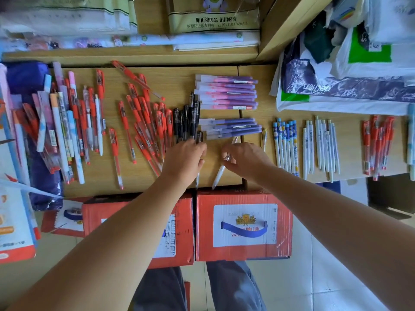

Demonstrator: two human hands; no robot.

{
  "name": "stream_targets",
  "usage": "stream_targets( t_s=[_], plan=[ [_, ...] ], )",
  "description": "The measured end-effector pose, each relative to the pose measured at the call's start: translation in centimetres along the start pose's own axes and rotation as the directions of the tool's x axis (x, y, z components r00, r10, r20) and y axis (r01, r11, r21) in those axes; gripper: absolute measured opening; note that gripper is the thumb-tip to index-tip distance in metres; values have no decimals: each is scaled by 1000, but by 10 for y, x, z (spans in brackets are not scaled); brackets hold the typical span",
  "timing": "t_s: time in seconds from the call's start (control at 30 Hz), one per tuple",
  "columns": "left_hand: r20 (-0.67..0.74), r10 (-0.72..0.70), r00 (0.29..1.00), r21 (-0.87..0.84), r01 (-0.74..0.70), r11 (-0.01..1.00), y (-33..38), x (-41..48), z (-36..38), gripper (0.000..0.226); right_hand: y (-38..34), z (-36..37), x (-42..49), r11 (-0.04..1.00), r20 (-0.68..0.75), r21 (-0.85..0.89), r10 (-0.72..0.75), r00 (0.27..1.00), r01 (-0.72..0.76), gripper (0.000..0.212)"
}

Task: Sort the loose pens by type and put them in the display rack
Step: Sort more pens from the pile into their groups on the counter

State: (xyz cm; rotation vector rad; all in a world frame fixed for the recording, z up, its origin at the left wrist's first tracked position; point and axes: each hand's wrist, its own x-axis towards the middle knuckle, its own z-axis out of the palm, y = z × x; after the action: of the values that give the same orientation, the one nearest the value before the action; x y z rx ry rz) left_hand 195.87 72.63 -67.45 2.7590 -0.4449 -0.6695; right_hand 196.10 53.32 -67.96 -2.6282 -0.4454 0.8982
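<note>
Left hand [184, 159] gripping one black pen [197, 179], right hand [246, 161] pinching one white pen [219, 176]

Single view, worn on the head. Wide-angle, aimed steeply down and forward, close above the tabletop [179, 81]; shelf [134, 56] along the top edge, floor tiles [314, 288] at the bottom.

L hand [183, 159], R hand [246, 161]: curled fingers
</note>
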Motion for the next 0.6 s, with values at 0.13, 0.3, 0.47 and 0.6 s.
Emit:
stream_targets(
  t_s=[0.13,0.3,0.47,0.6],
  plan=[
    [-31,-52,998,-10,52,999,-2,-6,3,13,-5,7,-3,996,-89,70,55,995,-49,19],
    [-35,-74,997,-123,70,990,-4,-16,4,18,-10,14,-5,976,-152,54,218,964,-213,16],
    [-46,-12,999,-67,9,998,-12,-25,1,27,-18,19,-5,881,-163,240,450,878,-407,15],
    [-40,-38,998,-59,36,998,-20,-30,4,32,-23,20,-6,828,-177,335,524,833,-450,15]
  ],
)
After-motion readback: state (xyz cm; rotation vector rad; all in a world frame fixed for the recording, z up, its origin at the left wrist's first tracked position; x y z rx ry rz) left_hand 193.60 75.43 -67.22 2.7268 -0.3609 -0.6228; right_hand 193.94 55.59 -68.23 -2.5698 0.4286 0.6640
